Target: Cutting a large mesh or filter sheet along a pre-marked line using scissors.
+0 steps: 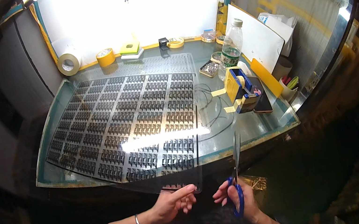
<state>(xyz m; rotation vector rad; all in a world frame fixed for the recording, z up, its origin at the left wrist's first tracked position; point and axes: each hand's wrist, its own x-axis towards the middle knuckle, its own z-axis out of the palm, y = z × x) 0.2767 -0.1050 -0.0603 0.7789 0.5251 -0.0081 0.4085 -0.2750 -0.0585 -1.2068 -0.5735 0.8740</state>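
Note:
A large clear film sheet (113, 116) printed with rows of small dark patterns lies over the table, its near corner reaching past the table's front edge. My left hand (175, 203) grips that corner, thumb on top and fingers curled beneath. A little to the right, my right hand (246, 198) holds a pair of scissors (236, 154). The scissors' blue handles sit around my fingers, and the long metal blades point away from me. Between the scissors and the sheet's corner there is a gap.
On the table's right stand a tape dispenser (238, 89) with yellow tape strips, a clear bottle (231, 46), and a dark phone (260, 93). Tape rolls (69, 64) and a yellow sticky-note pad (130, 48) line the back, below a bright white panel (138, 9).

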